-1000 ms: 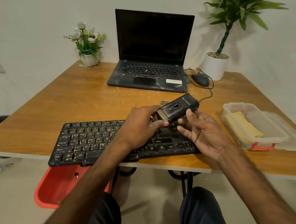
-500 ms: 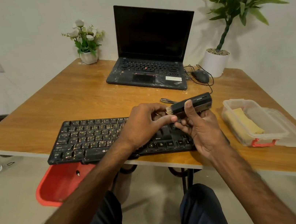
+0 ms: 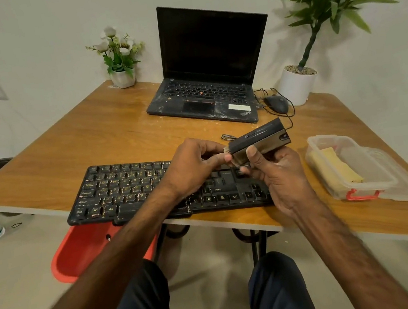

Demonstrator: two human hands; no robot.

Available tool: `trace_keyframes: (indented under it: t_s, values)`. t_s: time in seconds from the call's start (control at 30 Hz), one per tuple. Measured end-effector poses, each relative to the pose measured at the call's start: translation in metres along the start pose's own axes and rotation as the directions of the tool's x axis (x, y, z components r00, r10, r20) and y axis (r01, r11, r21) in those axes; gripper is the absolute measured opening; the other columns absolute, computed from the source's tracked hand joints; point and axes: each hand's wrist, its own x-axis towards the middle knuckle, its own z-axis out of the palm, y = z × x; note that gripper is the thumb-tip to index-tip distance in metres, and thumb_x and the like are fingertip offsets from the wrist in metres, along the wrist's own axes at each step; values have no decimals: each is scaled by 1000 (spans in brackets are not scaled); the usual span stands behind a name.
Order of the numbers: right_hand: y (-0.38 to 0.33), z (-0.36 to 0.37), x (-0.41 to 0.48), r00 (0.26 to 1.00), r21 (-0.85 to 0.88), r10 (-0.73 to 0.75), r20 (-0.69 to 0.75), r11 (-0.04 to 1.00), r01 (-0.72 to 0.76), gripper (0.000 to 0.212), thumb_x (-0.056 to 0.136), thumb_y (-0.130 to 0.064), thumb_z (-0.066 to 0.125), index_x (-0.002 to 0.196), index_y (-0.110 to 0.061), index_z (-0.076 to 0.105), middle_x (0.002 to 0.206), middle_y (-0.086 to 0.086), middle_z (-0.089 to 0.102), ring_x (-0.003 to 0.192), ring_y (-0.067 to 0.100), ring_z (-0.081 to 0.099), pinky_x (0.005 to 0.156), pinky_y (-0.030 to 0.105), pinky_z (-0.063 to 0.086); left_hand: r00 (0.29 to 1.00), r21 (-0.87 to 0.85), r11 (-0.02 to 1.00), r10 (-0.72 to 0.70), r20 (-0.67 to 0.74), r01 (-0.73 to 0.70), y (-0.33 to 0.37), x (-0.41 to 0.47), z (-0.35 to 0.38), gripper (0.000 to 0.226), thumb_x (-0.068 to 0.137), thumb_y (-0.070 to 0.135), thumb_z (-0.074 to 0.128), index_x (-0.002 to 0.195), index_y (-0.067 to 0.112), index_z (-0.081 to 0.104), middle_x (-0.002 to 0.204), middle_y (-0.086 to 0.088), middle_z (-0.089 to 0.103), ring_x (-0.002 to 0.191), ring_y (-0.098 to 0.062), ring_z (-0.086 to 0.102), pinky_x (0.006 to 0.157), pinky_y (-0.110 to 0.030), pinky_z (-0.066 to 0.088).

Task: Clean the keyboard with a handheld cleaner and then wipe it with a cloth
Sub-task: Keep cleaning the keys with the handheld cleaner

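Right hand (image 3: pixel 281 177) grips the handheld cleaner (image 3: pixel 259 142) from below, thumb pressed on its near side, body tilted with the far end raised toward the table's far right corner. Left hand (image 3: pixel 194 169) pinches at the cleaner's bristle end, fingertips (image 3: pixel 226 157) touching the brush tip; exactly what they grip is hard to tell, the tip is small and partly covered. Both hands hover over the right half of the keyboard (image 3: pixel 128 189), cleaner held off the keys.

Keyboard lies along the table's (image 3: pixel 90 142) near edge, black, keys dusty and speckled (front lip slightly overhanging the edge).

Clear plastic container (image 3: pixel 353 171) with red latch sits near the table's right edge, a yellow cloth (image 3: pixel 337 166) inside it, lid off and lying under or beside it.

Open laptop (image 3: pixel 207 74), screen dark, at the far edge. Mouse (image 3: pixel 277 104) just right of the laptop, cable looped. White pot with tall plant (image 3: pixel 298 82) at the far right corner; small flower pot (image 3: pixel 119 58) at the far left corner. Red bin (image 3: pixel 80 252) on the floor under the near edge.
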Motion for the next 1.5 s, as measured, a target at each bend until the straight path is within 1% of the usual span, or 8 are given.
trace_keyframes:
  t_s: [0.17,0.4,0.63,0.77,0.87,1.03,1.17,1.5]
  values:
    - [3,-2,1,1000,-59,-9,11,998,10,41,78,-27,73,107,1,66,103,13,74,92,24,71,65,27,56,998,71,997,20,57,-24,1,-2,-5,26,93,19,69,118,15,71,103,6,74,81,2,66,76,-16,53]
    - [4,-6,3,996,-617,-33,80,784,76,33,76,-39,81,103,-22,70,90,-8,73,79,4,68,63,15,49,989,571,816,6,147,-90,-24,-10,-43,47,101,35,56,145,21,48,144,2,52,125,-12,51,103,-32,43]
    - [4,-2,4,993,-683,16,113,727,66,29,82,-36,77,105,-21,67,88,-9,71,75,3,67,65,22,48,987,735,677,-81,137,-47,-29,-15,-50,60,102,52,39,152,18,37,160,1,35,145,-17,36,122,-51,22]
    - [0,-2,6,989,-557,111,101,830,-36,27,79,-37,77,102,-26,68,95,-7,74,82,3,67,69,28,48,924,792,610,-285,256,-31,-25,-18,-55,113,76,93,11,160,18,18,167,0,17,152,-16,21,123,-59,2]
    - [1,-1,5,983,-628,120,141,778,-5,30,78,-40,77,104,-27,69,100,-8,73,90,6,67,78,35,54,880,809,586,-354,315,-54,-27,-20,-55,147,44,106,5,161,16,1,169,-2,8,154,-17,12,120,-63,-10]
    - [-3,-1,4,978,-697,131,165,717,21,34,79,-38,79,108,-24,71,101,-11,73,93,5,68,87,40,56,843,816,569,-387,373,-100,-35,-17,-53,161,29,111,12,159,18,-14,169,-1,-11,155,-17,-8,113,-67,-22]
    - [-7,-2,3,979,-758,119,167,651,50,34,82,-42,75,111,-25,69,105,-11,72,96,6,66,86,37,55,830,821,563,-410,377,-95,-30,-19,-53,151,47,104,35,157,16,-19,168,-2,-16,154,-18,-13,112,-68,-22]
    - [-2,16,-4,950,-800,60,308,557,224,24,88,-35,70,109,-30,61,105,-17,60,98,0,55,83,23,45,868,834,546,-373,329,-82,-25,-17,-41,152,56,91,63,155,17,-24,169,-7,-1,155,-25,-3,114,-70,-16]
